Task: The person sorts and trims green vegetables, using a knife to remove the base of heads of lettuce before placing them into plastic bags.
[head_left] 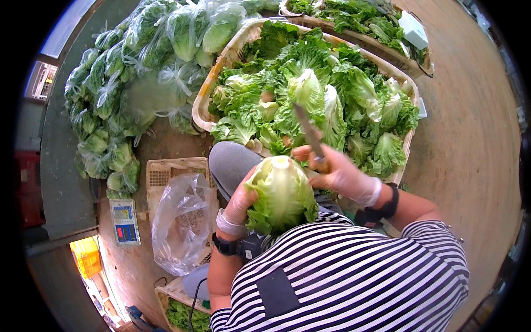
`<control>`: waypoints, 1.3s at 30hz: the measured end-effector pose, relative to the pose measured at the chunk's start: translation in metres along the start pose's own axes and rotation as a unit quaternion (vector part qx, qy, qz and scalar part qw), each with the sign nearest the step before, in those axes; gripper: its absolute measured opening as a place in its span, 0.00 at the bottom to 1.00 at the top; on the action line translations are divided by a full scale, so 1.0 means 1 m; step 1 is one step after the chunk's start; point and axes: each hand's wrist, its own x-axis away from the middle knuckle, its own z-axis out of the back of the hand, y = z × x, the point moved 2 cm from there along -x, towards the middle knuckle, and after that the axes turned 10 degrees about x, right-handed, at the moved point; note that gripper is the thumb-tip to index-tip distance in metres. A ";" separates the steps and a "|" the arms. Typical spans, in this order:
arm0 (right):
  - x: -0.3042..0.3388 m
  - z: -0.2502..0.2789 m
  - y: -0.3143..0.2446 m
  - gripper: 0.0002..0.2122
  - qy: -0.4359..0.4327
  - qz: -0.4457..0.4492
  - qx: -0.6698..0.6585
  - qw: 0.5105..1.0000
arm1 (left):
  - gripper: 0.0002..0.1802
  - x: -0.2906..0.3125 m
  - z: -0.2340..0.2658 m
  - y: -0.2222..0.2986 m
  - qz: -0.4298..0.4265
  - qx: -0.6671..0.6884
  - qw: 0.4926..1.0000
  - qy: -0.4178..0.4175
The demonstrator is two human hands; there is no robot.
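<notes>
Left hand (239, 202), lettuce (283, 193) gripped from left

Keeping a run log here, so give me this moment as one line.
left hand: holds lettuce head | right hand: holds knife, blade not touching lettuce head | ahead: leaf-filled crate

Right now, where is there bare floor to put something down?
Widest is the brown floor, right of the big lettuce-leaf crate. A smaller patch lies below the digital scale, left of the clear plastic bag. It's crowded upper left with bagged lettuces, and in the middle, where the right hand holds a knife.
</notes>
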 end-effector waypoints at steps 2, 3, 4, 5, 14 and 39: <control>-0.013 -0.017 0.017 0.14 -0.035 -0.003 -0.052 0.998 | 0.45 0.002 -0.003 0.001 0.014 0.055 0.998 0.019; -0.020 -0.014 0.032 0.14 -0.063 -0.046 -0.059 0.995 | 0.43 0.003 -0.003 0.004 0.020 0.029 0.999 0.039; -0.028 -0.011 0.047 0.14 -0.091 -0.090 -0.064 0.990 | 0.41 0.004 0.000 0.008 0.028 0.003 0.998 0.060; -0.036 -0.018 0.054 0.14 -0.094 -0.062 -0.105 0.988 | 0.33 0.004 0.008 0.015 0.023 -0.056 0.996 0.064; -0.040 -0.015 0.061 0.14 -0.084 -0.040 -0.174 0.980 | 0.25 -0.027 -0.005 0.110 -0.102 -0.525 0.827 0.175; -0.122 0.036 -0.055 0.14 -0.041 0.071 0.082 0.993 | 0.47 0.024 0.040 0.027 -0.121 0.108 0.987 -0.010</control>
